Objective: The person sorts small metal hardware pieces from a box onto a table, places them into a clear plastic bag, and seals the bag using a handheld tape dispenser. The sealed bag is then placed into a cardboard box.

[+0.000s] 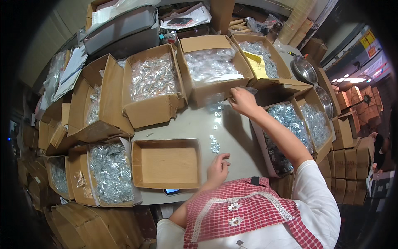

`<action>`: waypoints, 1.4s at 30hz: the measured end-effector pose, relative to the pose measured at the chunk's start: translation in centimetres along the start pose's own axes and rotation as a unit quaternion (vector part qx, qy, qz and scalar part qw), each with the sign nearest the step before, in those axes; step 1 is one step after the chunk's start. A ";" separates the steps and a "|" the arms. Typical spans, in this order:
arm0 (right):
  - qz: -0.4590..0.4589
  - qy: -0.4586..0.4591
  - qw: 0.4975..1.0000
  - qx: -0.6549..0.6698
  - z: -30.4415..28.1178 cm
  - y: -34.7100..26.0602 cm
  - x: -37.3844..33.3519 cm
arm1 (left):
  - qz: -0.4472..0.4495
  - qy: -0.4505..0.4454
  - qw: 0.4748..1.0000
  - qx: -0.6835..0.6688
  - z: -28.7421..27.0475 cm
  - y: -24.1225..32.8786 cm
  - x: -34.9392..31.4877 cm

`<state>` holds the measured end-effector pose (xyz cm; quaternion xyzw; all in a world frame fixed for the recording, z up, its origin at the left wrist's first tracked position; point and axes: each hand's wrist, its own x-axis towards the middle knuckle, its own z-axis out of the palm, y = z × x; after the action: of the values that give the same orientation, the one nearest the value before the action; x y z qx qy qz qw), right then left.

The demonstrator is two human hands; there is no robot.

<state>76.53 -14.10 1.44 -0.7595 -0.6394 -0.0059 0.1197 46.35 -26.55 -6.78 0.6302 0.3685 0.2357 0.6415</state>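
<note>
My right hand (pixel 243 101) reaches far across the grey table, its fingers closed on what looks like a clear plastic bag (pixel 215 100) by the front of a box. Small shiny metal rings (pixel 215 145), like nuts or washers, lie in a loose line from that bag toward me, with a small cluster at the near end. Just below the cluster is my left hand (pixel 218 169), fingers loosely bent and apart, with nothing visible in them. To its left stands a shallow cardboard tray (pixel 166 145) with a bare brown bottom.
Open cartons of metal parts ring the table: one with small metal pieces (pixel 153 79), one with bagged parts (pixel 211 62), one with screws (pixel 110 172) and one with dark rings (pixel 286 124). Metal bowls (pixel 304 69) stand at the right. A lit screen (pixel 171 191) peeks from under the tray.
</note>
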 end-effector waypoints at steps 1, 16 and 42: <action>0.051 -0.047 0.997 0.025 1.3 -0.4 0.5 | 0.001 -0.011 1.000 0.020 -0.1 -0.3 0.1; -0.111 0.088 0.964 0.226 -4.0 -3.2 -4.7 | -0.017 -0.003 0.999 0.030 0.0 0.2 -1.1; 0.373 -0.242 0.385 0.809 0.8 -8.8 -26.2 | -0.281 -0.008 0.937 -0.207 -1.1 8.0 -4.8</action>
<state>63.07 -38.01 -2.05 -0.4353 0.0037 0.7431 0.5082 43.78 -28.76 2.00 0.3560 0.4688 0.1119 0.8006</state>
